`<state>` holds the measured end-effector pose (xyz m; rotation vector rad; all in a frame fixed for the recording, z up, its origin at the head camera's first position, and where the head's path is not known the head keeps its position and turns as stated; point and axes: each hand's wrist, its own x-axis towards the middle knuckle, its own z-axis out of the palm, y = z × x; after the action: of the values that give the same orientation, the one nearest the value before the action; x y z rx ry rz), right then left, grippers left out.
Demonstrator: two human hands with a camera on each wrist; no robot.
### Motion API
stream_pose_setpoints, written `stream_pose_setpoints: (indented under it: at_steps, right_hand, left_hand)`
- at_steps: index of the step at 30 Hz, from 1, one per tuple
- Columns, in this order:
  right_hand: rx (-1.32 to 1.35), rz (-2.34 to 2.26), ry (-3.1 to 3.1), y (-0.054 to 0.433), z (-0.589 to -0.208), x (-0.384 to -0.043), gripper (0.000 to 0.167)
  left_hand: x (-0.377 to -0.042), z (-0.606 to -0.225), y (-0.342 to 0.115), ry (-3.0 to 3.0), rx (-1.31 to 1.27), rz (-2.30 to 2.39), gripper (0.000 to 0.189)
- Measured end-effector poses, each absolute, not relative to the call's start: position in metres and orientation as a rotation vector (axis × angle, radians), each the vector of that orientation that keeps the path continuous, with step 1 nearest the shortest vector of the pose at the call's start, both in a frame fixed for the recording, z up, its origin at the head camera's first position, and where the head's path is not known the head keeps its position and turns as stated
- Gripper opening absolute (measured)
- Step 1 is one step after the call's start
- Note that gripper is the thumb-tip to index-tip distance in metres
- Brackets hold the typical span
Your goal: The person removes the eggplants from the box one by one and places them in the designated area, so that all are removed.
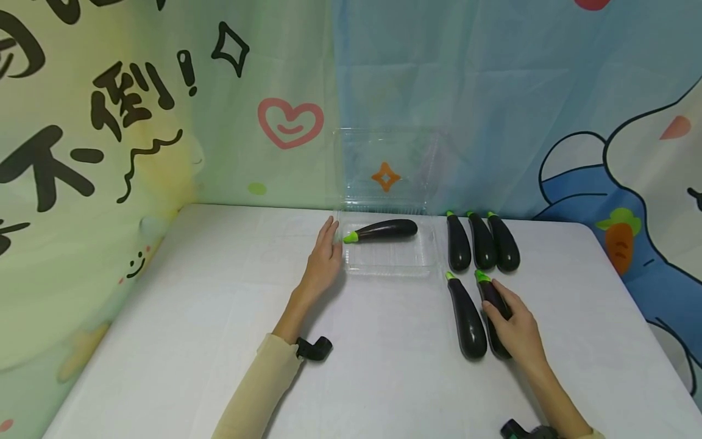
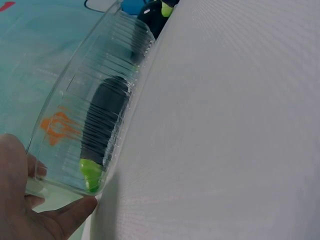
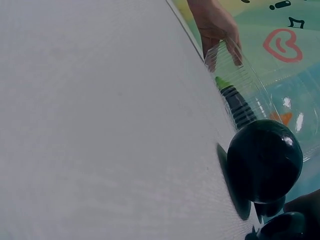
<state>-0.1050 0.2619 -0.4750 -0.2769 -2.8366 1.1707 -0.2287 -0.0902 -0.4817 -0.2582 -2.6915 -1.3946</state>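
A clear plastic box [image 1: 389, 262] with its lid [image 1: 356, 164] raised stands at the back of the table. One dark eggplant [image 1: 386, 230] with a bright green stem end lies crosswise inside. My left hand [image 1: 323, 259] holds the box's left end; in the left wrist view its thumb [image 2: 75, 212] lies at the lower corner and fingers show at the rim. To the right, my right hand [image 1: 515, 323] grips another eggplant [image 1: 496, 344] near its middle, thumb on one side and fingers on the other. That eggplant's round end [image 3: 265, 160] fills part of the right wrist view.
A loose eggplant [image 1: 468, 320] lies just left of the gripped one. Three more eggplants, the middle one [image 1: 482, 241] among them, lie side by side behind, right of the box. A printed cloth [image 1: 466, 91] hangs behind the white table [image 1: 384, 366].
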Motion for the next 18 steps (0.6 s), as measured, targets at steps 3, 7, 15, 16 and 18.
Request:
stream_pose_setpoints:
  at_steps: [3, 7, 15, 16, 18]
  right_hand:
    - [-0.26, 1.171, -2.846, 0.2621, -0.4758, -0.106, 0.056]
    - [-0.246, 1.159, -2.87, 0.2618, -0.476, -0.1069, 0.055]
    - [-0.242, 1.154, -2.918, 0.2606, -0.4743, -0.1075, 0.056]
    - [-0.243, 1.149, -2.926, 0.2605, -0.4742, -0.1077, 0.056]
    - [-0.25, 1.152, -2.938, 0.2604, -0.4738, -0.1078, 0.057]
  left_hand:
    - [-0.2288, -0.4815, -0.0901, -2.691, -0.258, -1.398, 0.053]
    - [-0.2288, -0.4814, -0.0901, -2.694, -0.259, -1.404, 0.053]
    - [-0.2289, -0.4816, -0.0902, -2.709, -0.25, -1.392, 0.053]
    - [-0.2289, -0.4817, -0.0903, -2.708, -0.249, -1.393, 0.053]
    - [-0.2287, -0.4817, -0.0903, -2.706, -0.251, -1.393, 0.052]
